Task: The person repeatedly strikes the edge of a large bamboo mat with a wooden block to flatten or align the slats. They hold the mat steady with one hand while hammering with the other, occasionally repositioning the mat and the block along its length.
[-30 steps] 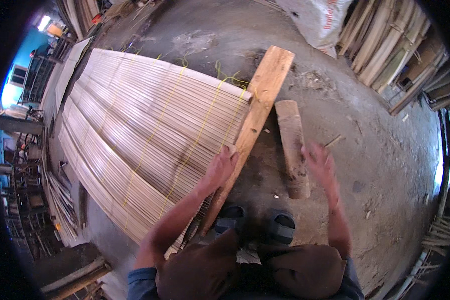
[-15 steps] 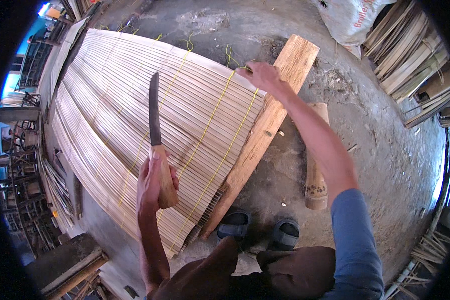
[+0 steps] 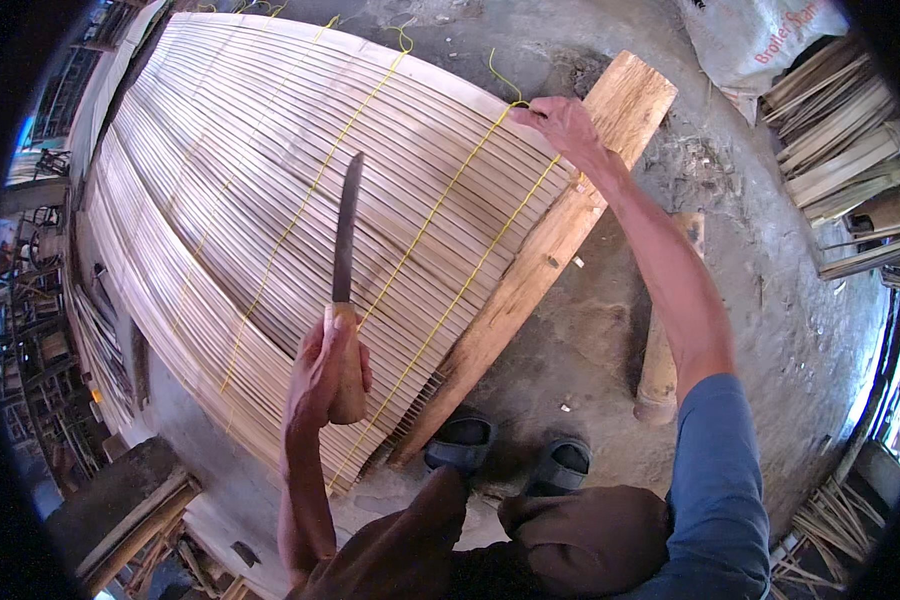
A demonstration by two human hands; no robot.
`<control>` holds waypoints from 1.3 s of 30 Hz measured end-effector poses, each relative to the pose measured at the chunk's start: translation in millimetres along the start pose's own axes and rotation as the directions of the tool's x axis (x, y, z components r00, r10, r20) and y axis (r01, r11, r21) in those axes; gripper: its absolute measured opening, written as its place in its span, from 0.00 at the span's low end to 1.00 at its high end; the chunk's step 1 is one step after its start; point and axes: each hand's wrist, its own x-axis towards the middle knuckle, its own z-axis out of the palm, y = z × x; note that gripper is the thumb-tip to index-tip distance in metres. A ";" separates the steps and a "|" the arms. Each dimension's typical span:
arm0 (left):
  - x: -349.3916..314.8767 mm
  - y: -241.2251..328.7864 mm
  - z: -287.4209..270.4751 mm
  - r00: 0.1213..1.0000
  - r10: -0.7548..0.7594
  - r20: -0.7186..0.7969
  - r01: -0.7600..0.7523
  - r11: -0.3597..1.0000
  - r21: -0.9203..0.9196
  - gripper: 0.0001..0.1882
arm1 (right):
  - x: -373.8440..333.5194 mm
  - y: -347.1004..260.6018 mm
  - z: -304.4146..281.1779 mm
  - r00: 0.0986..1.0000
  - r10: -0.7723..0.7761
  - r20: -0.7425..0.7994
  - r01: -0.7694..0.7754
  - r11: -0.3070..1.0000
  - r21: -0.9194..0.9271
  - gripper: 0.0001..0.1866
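Note:
My left hand point(image 3: 320, 370) is closed round the wooden handle of a long knife point(image 3: 346, 235). Its dark, slightly curved blade points up and away, above a large mat point(image 3: 400, 170) of pale, narrow slats. Several rows of yellow string point(image 3: 440, 212) bind the slats. My right hand point(image 3: 565, 128) pinches the mat's far edge close to a string knot, from which a loose tail of string point(image 3: 500, 75) sticks up. The fingertips partly hide what they grip. Along the mat's right side lies a thick wooden beam point(image 3: 530, 290), next to my right hand.
A bamboo tube point(image 3: 660, 360) rests on the floor beyond the beam, partly behind my right forearm. Bundles of dry strips point(image 3: 840, 130) and a pale sack point(image 3: 755, 40) are at the far right. Sandals point(image 3: 560, 465) are on my feet, close to the beam's near end.
In the picture, the knife, beam and right hand sit further right, with the view itself shifted. The left hand still holds the knife, and the right hand stays at the mat's edge.

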 end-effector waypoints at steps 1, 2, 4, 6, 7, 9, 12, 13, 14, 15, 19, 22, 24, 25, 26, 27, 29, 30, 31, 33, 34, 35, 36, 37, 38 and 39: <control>-1.4 -0.9 -0.5 1.000 -0.012 -0.014 0.012 1.000 0.008 0.28 | -2.3 -4.1 0.3 0.999 0.014 -0.030 -0.012 0.996 0.088 0.37; -0.9 -0.4 0.1 1.000 -0.015 -0.019 0.015 1.000 0.020 0.28 | 1.4 -7.4 -1.1 0.999 0.036 -0.019 -0.034 0.993 0.114 0.37; 1.6 1.8 5.7 1.000 -0.024 -0.013 0.025 0.998 0.049 0.28 | 2.6 0.6 -5.9 0.996 0.094 0.004 -0.094 0.983 0.156 0.38; 1.0 1.1 9.0 1.000 -0.006 0.020 0.005 0.999 0.046 0.27 | 1.4 0.2 -9.7 0.999 0.032 0.021 -0.032 0.999 0.040 0.36; 0.9 1.5 11.7 0.999 0.008 0.039 -0.010 0.999 0.042 0.26 | -1.7 -4.2 -10.3 0.998 0.034 0.044 -0.033 0.999 -0.005 0.34; 3.0 2.1 18.9 0.998 0.007 0.064 -0.010 0.999 0.037 0.25 | -1.1 -11.2 -12.5 0.969 0.222 0.111 -0.222 0.975 -0.013 0.29; 8.2 6.4 37.2 0.984 0.079 0.162 -0.091 0.994 0.068 0.24 | -22.0 -7.9 -34.1 0.988 -0.013 -0.153 0.014 1.000 0.006 0.27; 9.3 4.2 40.7 0.978 0.104 0.179 -0.115 0.992 0.051 0.22 | -38.2 -18.5 -42.5 0.962 0.024 -0.271 0.011 0.992 0.124 0.24; 9.7 3.7 45.3 0.976 0.113 0.184 -0.130 0.988 0.083 0.22 | -59.1 -25.3 -53.4 0.935 0.065 -0.348 -0.013 0.988 0.151 0.23; 9.9 3.4 48.8 0.976 0.119 0.185 -0.141 0.983 0.115 0.22 | -84.4 -31.4 -63.7 0.902 0.108 -0.418 -0.032 0.983 0.183 0.21; 12.3 -2.2 66.0 0.948 0.239 0.208 -0.287 0.927 0.243 0.23 | -236.5 -57.2 -107.2 0.877 0.252 -0.409 -0.267 0.963 0.022 0.25; 16.1 2.5 96.5 0.908 0.308 0.283 -0.403 0.823 0.400 0.23 | -372.4 -57.2 -92.6 0.791 0.508 -0.340 -0.553 0.832 -0.041 0.39; 10.4 11.1 112.4 0.896 0.335 0.292 -0.444 0.667 0.599 0.24 | -418.7 -74.6 -70.7 0.705 0.680 -0.200 -0.675 0.730 0.105 0.48; 27.7 -8.2 108.4 0.828 0.473 0.300 -0.548 0.574 0.608 0.25 | -427.1 -87.1 -61.5 0.674 0.732 -0.101 -0.707 0.678 0.202 0.51; 29.6 -8.0 115.0 0.823 0.482 0.300 -0.553 0.560 0.616 0.25 | -433.6 -94.6 -57.5 0.626 0.780 -0.003 -0.747 0.601 0.283 0.54; 30.7 -8.5 121.0 0.818 0.492 0.297 -0.556 0.548 0.625 0.26 | -434.2 -98.0 -54.2 0.629 0.777 -0.035 -0.745 0.615 0.258 0.55; 30.4 -8.2 131.7 0.806 0.505 0.309 -0.571 0.525 0.631 0.26 | -434.3 -101.1 -48.7 0.624 0.775 -0.098 -0.749 0.630 0.207 0.56; 29.8 -9.1 133.6 0.801 0.508 0.316 -0.578 0.522 0.627 0.27 | -434.3 -102.7 -46.1 0.627 0.772 -0.108 -0.751 0.635 0.182 0.56; 29.3 -9.5 134.3 0.797 0.512 0.320 -0.584 0.520 0.623 0.27 | -433.0 -103.6 -43.8 0.632 0.767 -0.116 -0.751 0.642 0.155 0.56; 29.6 -11.2 136.5 0.805 0.496 0.326 -0.580 0.543 0.607 0.26 | -433.8 -102.2 -40.6 0.631 0.765 -0.127 -0.755 0.644 0.127 0.57; 30.1 -12.0 136.1 0.811 0.487 0.325 -0.574 0.557 0.600 0.26 | -433.8 -101.7 -39.3 0.628 0.768 -0.130 -0.757 0.641 0.130 0.57; 33.2 -14.7 135.1 0.793 0.514 0.328 -0.593 0.526 0.610 0.26 | -434.6 -101.6 -37.8 0.625 0.769 -0.132 -0.758 0.639 0.132 0.57; 35.6 -15.8 134.7 0.774 0.542 0.328 -0.609 0.496 0.618 0.25 | -435.1 -101.4 -36.8 0.630 0.763 -0.147 -0.752 0.646 0.130 0.58; 37.1 -17.4 133.6 0.754 0.569 0.328 -0.625 0.466 0.627 0.25 | -435.0 -101.2 -36.1 0.635 0.755 -0.162 -0.745 0.654 0.128 0.58; 37.6 -19.8 132.1 0.758 0.564 0.328 -0.618 0.459 0.639 0.25 | -434.9 -100.8 -35.9 0.641 0.747 -0.176 -0.738 0.663 0.125 0.58; 34.9 -20.4 132.3 0.764 0.556 0.327 -0.608 0.451 0.653 0.24 | -435.1 -101.5 -35.5 0.640 0.746 -0.181 -0.738 0.664 0.126 0.58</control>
